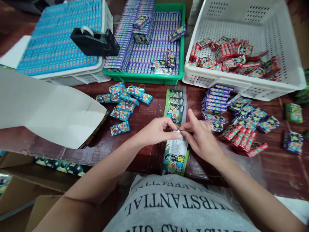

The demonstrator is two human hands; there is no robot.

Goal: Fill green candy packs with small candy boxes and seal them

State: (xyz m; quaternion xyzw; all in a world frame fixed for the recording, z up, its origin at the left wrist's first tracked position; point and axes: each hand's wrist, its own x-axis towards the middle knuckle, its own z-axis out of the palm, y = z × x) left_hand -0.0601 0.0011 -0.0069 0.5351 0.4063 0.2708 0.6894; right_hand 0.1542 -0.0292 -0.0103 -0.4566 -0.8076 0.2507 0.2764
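Note:
My left hand and my right hand meet over a row of overlapping printed plastic bags, green and black with a white label panel. Thumb and fingers of both hands are pinched together at the edge of one bag; the exact grip is partly hidden by the fingertips. Left of the hands lie loose small blue candy boxes. Nearest my right hand are stacked purple candy boxes and a cluster of red candy boxes.
Behind stand a white crate of blue boxes with a black tape dispenser on top, a green tray of purple boxes, and a white perforated basket holding red boxes. A large pale sheet curves over the left side.

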